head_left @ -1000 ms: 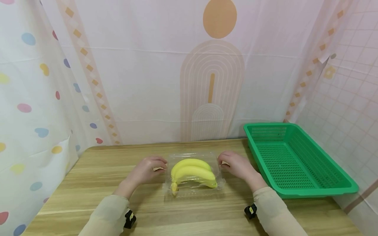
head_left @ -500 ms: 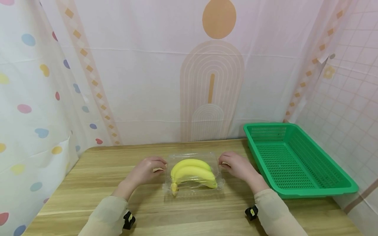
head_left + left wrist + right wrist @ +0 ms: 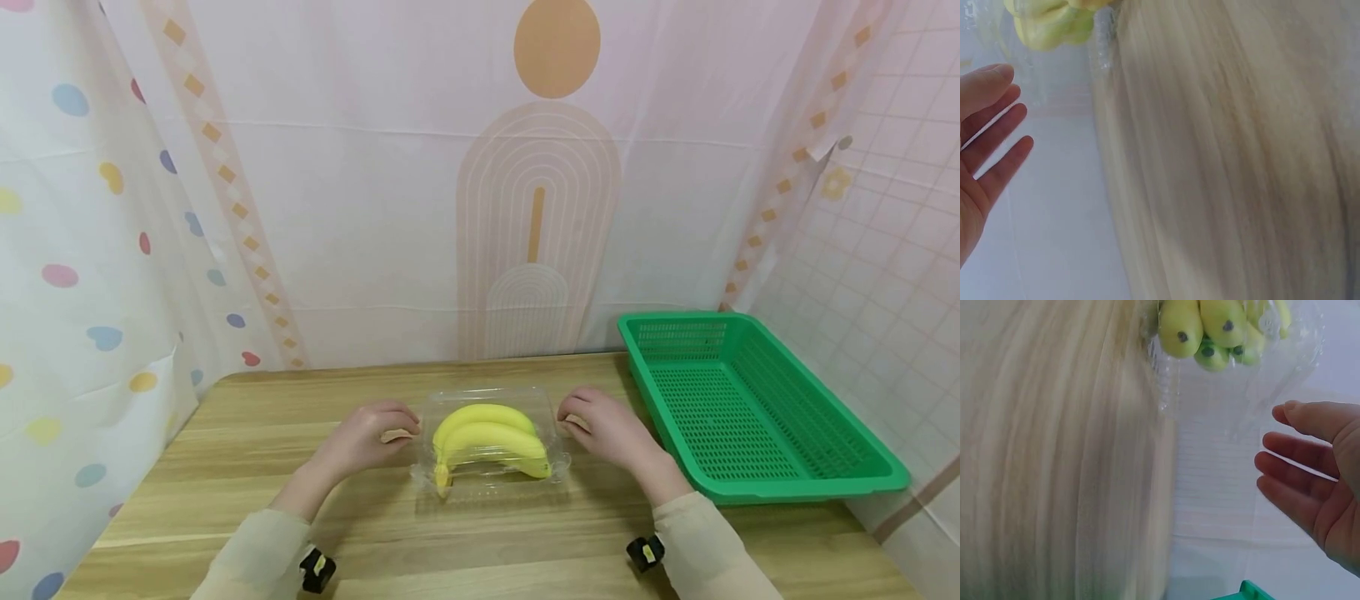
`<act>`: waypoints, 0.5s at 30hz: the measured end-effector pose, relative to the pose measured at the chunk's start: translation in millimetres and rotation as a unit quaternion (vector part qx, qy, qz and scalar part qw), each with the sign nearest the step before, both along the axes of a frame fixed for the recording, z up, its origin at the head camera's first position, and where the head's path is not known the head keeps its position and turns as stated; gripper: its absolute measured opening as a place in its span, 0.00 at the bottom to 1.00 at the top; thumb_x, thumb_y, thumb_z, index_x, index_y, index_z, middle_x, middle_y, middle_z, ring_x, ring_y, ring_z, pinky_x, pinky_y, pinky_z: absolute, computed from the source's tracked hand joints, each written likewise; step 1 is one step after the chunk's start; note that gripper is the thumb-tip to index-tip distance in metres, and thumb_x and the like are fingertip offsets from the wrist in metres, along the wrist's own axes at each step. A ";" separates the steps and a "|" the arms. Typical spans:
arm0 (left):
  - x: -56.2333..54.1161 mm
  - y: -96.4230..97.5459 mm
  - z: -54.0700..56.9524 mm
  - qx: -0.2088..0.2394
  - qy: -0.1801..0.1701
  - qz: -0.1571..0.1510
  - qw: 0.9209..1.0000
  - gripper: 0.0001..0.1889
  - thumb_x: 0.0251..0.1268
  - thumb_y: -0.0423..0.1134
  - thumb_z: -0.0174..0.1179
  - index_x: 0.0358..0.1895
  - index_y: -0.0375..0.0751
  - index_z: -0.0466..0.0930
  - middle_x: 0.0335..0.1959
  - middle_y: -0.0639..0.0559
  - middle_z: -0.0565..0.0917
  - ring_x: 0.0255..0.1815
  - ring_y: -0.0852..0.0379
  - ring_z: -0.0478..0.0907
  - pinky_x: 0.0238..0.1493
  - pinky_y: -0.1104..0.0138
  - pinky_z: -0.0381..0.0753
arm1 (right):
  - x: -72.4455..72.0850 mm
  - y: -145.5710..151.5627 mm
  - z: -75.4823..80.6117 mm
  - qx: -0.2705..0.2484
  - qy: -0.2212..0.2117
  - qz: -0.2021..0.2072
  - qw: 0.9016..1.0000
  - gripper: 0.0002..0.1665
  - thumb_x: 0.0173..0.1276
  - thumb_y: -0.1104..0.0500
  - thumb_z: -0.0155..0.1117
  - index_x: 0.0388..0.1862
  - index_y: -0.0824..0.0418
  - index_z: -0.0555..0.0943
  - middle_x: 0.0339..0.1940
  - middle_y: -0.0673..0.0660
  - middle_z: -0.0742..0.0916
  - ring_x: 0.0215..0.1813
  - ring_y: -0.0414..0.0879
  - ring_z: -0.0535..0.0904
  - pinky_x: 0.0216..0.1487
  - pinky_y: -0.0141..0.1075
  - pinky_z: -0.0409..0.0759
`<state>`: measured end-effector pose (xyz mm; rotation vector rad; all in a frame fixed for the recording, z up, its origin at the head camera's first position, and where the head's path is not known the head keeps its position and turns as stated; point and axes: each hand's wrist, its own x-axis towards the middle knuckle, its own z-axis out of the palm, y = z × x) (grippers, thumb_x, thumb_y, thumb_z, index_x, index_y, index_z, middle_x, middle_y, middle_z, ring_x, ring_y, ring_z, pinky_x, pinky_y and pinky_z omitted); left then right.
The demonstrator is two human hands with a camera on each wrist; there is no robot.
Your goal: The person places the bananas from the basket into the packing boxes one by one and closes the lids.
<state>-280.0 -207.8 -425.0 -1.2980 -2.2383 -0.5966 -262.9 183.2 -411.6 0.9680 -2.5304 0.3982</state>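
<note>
A bunch of yellow bananas (image 3: 491,437) lies inside a clear plastic clamshell box (image 3: 491,493) on the wooden table. Greenish banana tips (image 3: 1222,325) show through the plastic in the right wrist view. At the box's left side is my left hand (image 3: 371,435), its fingers relaxed and slightly bent, a small gap from the plastic. My right hand (image 3: 603,427) is at the box's right side, likewise just off it. Both wrist views show the fingers (image 3: 1000,134) loosely extended with nothing between fingers and thumb.
A green plastic basket (image 3: 750,417) with perforated walls stands at the table's right, beyond my right forearm. Patterned curtains (image 3: 375,208) hang behind the table (image 3: 277,400) and along both sides. Black wrist cameras (image 3: 318,570) sit on both sleeves.
Both hands have drawn slightly outward from the box, the left hand to the left and the right hand to the right. The box and bananas stay in place.
</note>
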 end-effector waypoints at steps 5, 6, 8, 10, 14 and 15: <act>13.3 2.2 6.3 0.017 -0.044 0.040 0.998 0.14 0.45 0.24 0.75 0.37 0.40 0.87 0.38 0.50 0.87 0.40 0.51 0.83 0.41 0.59 0.87 | 7.1 -0.9 0.4 -0.044 -0.026 -0.018 0.999 0.07 0.63 0.63 0.73 0.39 0.58 0.84 0.39 0.52 0.85 0.44 0.48 0.82 0.47 0.44 0.84; 16.6 3.0 7.7 0.022 -0.061 0.051 0.997 0.13 0.47 0.24 0.74 0.38 0.39 0.87 0.39 0.49 0.87 0.40 0.50 0.84 0.40 0.59 0.87 | 8.7 -1.1 0.4 -0.057 -0.036 -0.023 0.997 0.07 0.63 0.63 0.72 0.39 0.58 0.84 0.40 0.52 0.85 0.44 0.48 0.82 0.47 0.44 0.84; 23.1 4.7 9.9 0.037 -0.110 0.073 0.991 0.12 0.52 0.26 0.73 0.41 0.37 0.87 0.41 0.46 0.87 0.40 0.49 0.84 0.39 0.60 0.88 | 11.9 -1.7 0.5 -0.083 -0.060 -0.031 0.994 0.08 0.63 0.64 0.72 0.41 0.59 0.84 0.41 0.52 0.86 0.45 0.49 0.82 0.47 0.44 0.85; 29.0 5.9 11.0 0.058 -0.168 0.091 0.980 0.12 0.56 0.27 0.70 0.44 0.34 0.86 0.44 0.43 0.86 0.40 0.47 0.84 0.38 0.61 0.88 | 15.0 -2.5 0.5 -0.110 -0.086 -0.038 0.989 0.09 0.63 0.65 0.71 0.42 0.60 0.84 0.42 0.54 0.86 0.45 0.50 0.82 0.46 0.44 0.85; 39.9 8.2 12.0 0.101 -0.259 0.127 0.952 0.12 0.62 0.29 0.67 0.49 0.30 0.83 0.45 0.41 0.86 0.42 0.47 0.84 0.41 0.62 0.88 | 20.2 -4.4 -0.9 -0.163 -0.137 -0.042 0.976 0.11 0.65 0.67 0.69 0.46 0.64 0.82 0.45 0.59 0.85 0.46 0.53 0.83 0.47 0.45 0.86; 42.5 8.6 11.7 0.109 -0.274 0.134 0.946 0.13 0.63 0.30 0.67 0.49 0.30 0.83 0.45 0.41 0.86 0.42 0.48 0.84 0.41 0.63 0.87 | 21.3 -4.8 -1.4 -0.174 -0.149 -0.044 0.972 0.12 0.65 0.67 0.69 0.48 0.65 0.82 0.46 0.60 0.85 0.46 0.53 0.83 0.47 0.45 0.86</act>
